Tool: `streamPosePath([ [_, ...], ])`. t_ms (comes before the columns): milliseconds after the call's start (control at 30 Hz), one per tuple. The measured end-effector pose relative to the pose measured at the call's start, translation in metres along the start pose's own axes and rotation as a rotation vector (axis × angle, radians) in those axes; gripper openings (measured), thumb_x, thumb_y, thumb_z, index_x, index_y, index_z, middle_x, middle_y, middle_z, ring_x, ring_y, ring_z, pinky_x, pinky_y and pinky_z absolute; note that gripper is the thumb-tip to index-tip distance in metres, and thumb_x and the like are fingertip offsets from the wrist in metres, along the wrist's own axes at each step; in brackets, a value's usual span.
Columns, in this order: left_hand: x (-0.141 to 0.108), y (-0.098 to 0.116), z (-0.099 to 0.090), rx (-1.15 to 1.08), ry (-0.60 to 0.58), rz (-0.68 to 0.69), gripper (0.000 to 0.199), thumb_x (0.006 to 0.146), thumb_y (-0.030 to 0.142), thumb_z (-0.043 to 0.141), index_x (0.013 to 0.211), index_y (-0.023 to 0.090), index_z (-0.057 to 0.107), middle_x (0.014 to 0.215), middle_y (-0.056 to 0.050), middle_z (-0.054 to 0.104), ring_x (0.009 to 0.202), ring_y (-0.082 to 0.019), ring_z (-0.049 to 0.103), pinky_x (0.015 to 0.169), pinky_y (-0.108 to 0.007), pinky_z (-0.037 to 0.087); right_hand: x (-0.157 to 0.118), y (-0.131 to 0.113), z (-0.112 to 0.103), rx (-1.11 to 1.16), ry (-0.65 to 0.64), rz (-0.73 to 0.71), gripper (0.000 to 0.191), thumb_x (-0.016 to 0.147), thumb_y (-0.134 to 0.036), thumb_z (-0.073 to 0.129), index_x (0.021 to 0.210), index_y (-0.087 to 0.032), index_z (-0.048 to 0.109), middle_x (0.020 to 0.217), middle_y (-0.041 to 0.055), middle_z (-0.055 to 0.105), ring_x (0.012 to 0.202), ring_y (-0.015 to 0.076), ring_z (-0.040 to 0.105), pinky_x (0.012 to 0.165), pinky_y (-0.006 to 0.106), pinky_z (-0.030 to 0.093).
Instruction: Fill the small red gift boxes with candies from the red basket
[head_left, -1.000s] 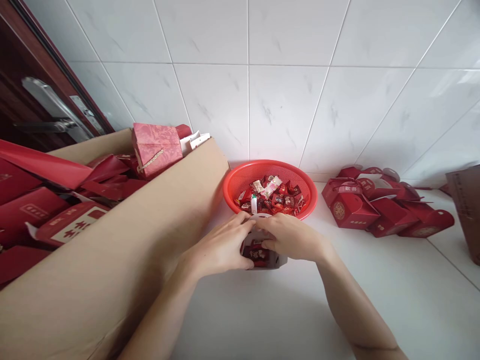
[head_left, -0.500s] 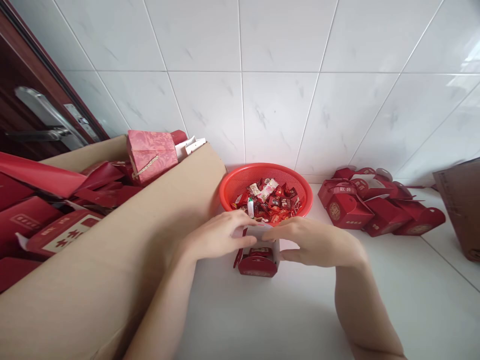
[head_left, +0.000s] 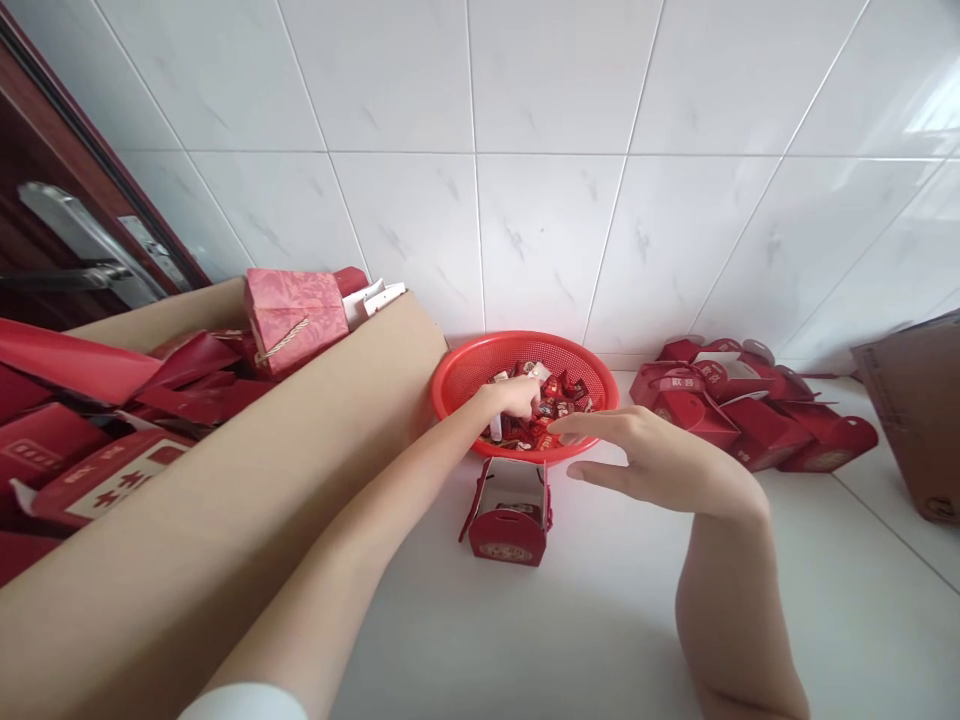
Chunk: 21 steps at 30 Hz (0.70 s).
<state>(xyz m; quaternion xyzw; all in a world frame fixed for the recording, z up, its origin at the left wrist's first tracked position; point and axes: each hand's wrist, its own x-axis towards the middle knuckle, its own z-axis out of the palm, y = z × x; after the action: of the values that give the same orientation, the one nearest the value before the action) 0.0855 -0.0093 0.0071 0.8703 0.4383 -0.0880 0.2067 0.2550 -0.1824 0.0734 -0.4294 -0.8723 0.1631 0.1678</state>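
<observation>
My left hand (head_left: 519,396) reaches into a red plastic basket (head_left: 450,385) of wrapped candies (head_left: 559,408). Its fingers are curled down among them, closed, and what they grip is hidden. Partly covered by that hand is a pale wrapper (head_left: 538,371). My right hand (head_left: 652,455) hovers at the basket's front right rim, thumb and fingers apart, holding nothing. Between my arms, in front of the basket, a small red gift box (head_left: 508,538) stands with its top open. Something dark red lies inside it.
On the left is a large cardboard carton (head_left: 300,450) full of red boxes and bags, with a pink patterned bag (head_left: 296,315) on top. Several folded red boxes (head_left: 761,430) stand at the right, near another cardboard box (head_left: 915,420). A tiled wall (head_left: 555,230) rises behind.
My left hand has left the small red box and gone forward into the candy basket. My right hand has moved off the box, to the right and slightly up. The box stays put.
</observation>
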Motion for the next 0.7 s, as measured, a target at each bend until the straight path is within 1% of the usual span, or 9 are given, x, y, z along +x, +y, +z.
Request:
streamPosePath([
  [100,0.002,0.002,0.007,0.009,-0.075,-0.023,0.032,0.071,0.014,0.067,0.102,0.018,0.077,0.103,-0.006,0.077,0.087,-0.021,0.068,0.073,-0.025,0.048,0.0,0.005,-0.002,-0.016,0.02,0.014,0.041,0.094,-0.032,0.057,0.134,-0.024,0.064,0.128,0.0064,0.071,0.112,0.027,0.07,0.091,0.038,0.057],
  [267,0.001,-0.007,0.008,-0.029,-0.092,0.019,0.028,0.074,0.019,0.067,0.1,0.02,0.076,0.096,-0.002,0.076,0.088,-0.02,0.066,0.076,-0.024,0.047,0.002,0.011,-0.003,-0.027,0.042,0.081,0.038,0.095,-0.032,0.055,0.13,-0.022,0.066,0.124,0.0084,0.073,0.11,0.0283,0.07,0.086,0.039,0.058],
  [367,-0.006,-0.016,0.004,-0.169,-0.004,0.074,0.018,0.078,0.029,0.066,0.089,0.019,0.075,0.085,0.0,0.072,0.082,-0.019,0.064,0.072,-0.026,0.045,0.003,0.013,-0.003,-0.013,0.059,0.117,0.035,0.095,-0.033,0.055,0.125,-0.022,0.068,0.119,0.0084,0.074,0.107,0.0279,0.071,0.083,0.038,0.057],
  [433,-0.016,-0.021,0.001,-0.332,0.059,0.16,0.022,0.081,0.036,0.063,0.08,0.016,0.072,0.075,0.0,0.067,0.076,-0.019,0.061,0.069,-0.027,0.044,0.006,0.016,-0.003,0.011,0.077,0.137,0.032,0.094,-0.032,0.055,0.121,-0.023,0.069,0.113,0.0074,0.076,0.102,0.0266,0.072,0.08,0.036,0.057],
  [467,-0.023,-0.022,0.001,-0.422,0.08,0.214,0.025,0.082,0.039,0.063,0.079,0.016,0.071,0.073,0.0,0.065,0.075,-0.018,0.061,0.068,-0.028,0.045,0.009,0.018,-0.002,0.022,0.092,0.148,0.03,0.093,-0.031,0.056,0.119,-0.023,0.07,0.11,0.0068,0.076,0.1,0.0256,0.072,0.078,0.035,0.057],
  [533,-0.04,-0.021,0.0,-0.616,0.134,0.322,0.028,0.08,0.042,0.068,0.089,0.016,0.072,0.08,-0.002,0.067,0.08,-0.019,0.062,0.072,-0.029,0.047,0.016,0.021,0.002,0.039,0.14,0.169,0.027,0.092,-0.028,0.057,0.116,-0.023,0.069,0.103,0.0057,0.077,0.094,0.0237,0.072,0.075,0.033,0.055],
  [600,-0.058,-0.017,0.002,-0.793,0.209,0.384,0.041,0.075,0.042,0.076,0.108,0.017,0.07,0.09,-0.003,0.069,0.087,-0.02,0.064,0.075,-0.03,0.05,0.025,0.023,0.007,0.06,0.2,0.161,0.027,0.092,-0.026,0.057,0.116,-0.023,0.068,0.097,0.0044,0.076,0.088,0.0218,0.072,0.073,0.032,0.054],
  [667,-0.076,-0.01,0.004,-0.9,0.257,0.393,0.053,0.074,0.04,0.08,0.12,0.02,0.064,0.091,-0.002,0.068,0.082,-0.018,0.064,0.07,-0.029,0.052,0.033,0.023,0.013,0.128,0.25,0.113,0.025,0.092,-0.024,0.057,0.114,-0.023,0.067,0.093,0.0033,0.075,0.083,0.0198,0.071,0.071,0.031,0.054],
  [700,-0.084,-0.006,0.006,-0.934,0.268,0.388,0.054,0.074,0.04,0.08,0.121,0.02,0.062,0.089,-0.001,0.067,0.077,-0.016,0.064,0.065,-0.027,0.051,0.037,0.022,0.016,0.184,0.269,0.076,0.023,0.092,-0.024,0.057,0.112,-0.023,0.067,0.092,0.003,0.075,0.082,0.0189,0.071,0.071,0.03,0.054],
])
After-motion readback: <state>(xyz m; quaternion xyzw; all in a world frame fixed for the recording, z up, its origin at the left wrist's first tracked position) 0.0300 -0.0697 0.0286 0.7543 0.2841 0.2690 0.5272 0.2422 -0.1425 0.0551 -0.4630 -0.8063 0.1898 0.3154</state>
